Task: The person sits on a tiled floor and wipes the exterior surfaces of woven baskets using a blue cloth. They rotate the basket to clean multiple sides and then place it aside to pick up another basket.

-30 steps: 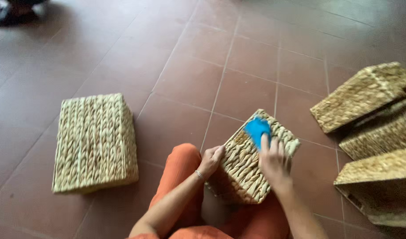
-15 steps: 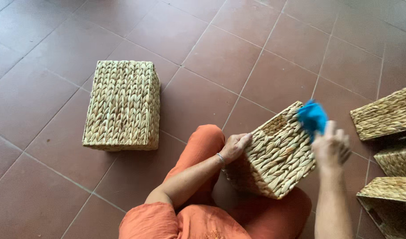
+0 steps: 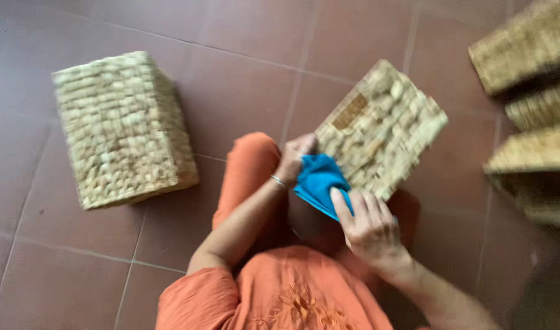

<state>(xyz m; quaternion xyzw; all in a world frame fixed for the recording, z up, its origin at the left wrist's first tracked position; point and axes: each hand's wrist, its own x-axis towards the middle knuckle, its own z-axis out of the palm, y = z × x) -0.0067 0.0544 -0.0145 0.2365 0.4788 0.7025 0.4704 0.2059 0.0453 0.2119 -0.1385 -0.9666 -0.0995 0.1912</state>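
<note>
A woven straw basket (image 3: 384,131) rests tilted on my lap, its underside facing me with a small brown label on it. My left hand (image 3: 295,157) grips the basket's near left edge. My right hand (image 3: 365,226) presses a blue cloth (image 3: 319,183) against the basket's lower edge, fingers spread over the cloth. I sit on the tiled floor in orange clothes, one knee bent up under the basket.
A second woven basket (image 3: 124,131) stands upside down on the red tile floor to my left. Several more woven baskets (image 3: 530,91) are stacked at the right edge. The view is motion-blurred.
My right hand has carried the blue cloth from the basket's far corner down to its near edge. The basket has turned so its underside faces me. The camera has tipped downward.
</note>
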